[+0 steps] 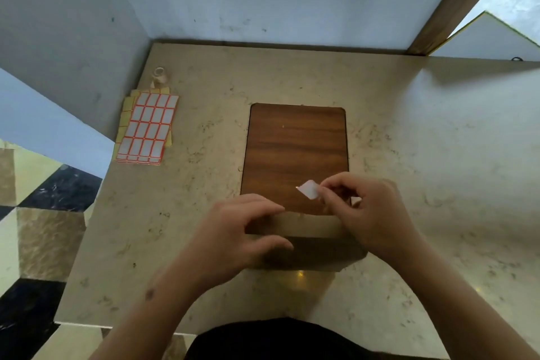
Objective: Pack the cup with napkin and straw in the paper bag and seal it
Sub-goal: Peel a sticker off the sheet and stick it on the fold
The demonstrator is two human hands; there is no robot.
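A brown paper bag (pixel 309 254) stands at the near middle of the table, its top flap (pixel 309 223) folded over. My left hand (pixel 236 234) rests on the left end of the flap and grips the bag's top, thumb in front. My right hand (pixel 365 213) hovers over the flap's right end and pinches a small white sticker (pixel 309 189) between thumb and fingertips. Cup, napkin and straw are not visible; the bag hides whatever is inside.
A wooden board (pixel 295 152) lies on the marble table (pixel 438 155) just behind the bag. Sheets of red-bordered white stickers (pixel 146 128) lie at the far left, with a small ring-shaped object (pixel 159 74) beyond them. Walls close off the back and left.
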